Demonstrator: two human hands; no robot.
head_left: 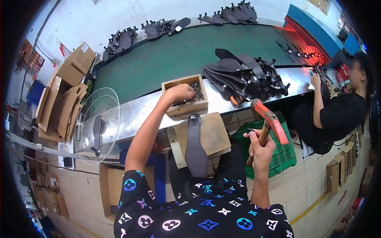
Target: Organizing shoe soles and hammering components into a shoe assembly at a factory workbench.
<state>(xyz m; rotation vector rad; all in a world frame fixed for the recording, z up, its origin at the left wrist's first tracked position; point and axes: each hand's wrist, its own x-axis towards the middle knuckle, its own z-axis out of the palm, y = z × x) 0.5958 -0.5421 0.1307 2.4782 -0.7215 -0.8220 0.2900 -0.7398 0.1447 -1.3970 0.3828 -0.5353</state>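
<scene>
My left hand (183, 92) reaches into a wooden box (188, 108) of small dark parts (197, 89). Its fingers are curled down among them, and whatever they pinch is hidden. In my right hand (262, 150) is a hammer (270, 119) with a worn red and bare-metal head, its wooden handle wrapped by the fingers. A small black piece (250, 130) sticks out between that hand's thumb and forefinger. Between my hands, a dark grey shoe sole (195, 148) with a glossy black heel end lies lengthwise on a worn tan board (216, 133) over my lap.
A heap of dark heeled soles (242, 75) covers the metal ledge (139, 115) ahead right, beside a green belt (166, 55). A wire fan guard (97, 125) and cardboard (63, 103) stand left. A green crate (278, 154) sits right, near a seated co-worker (337, 107).
</scene>
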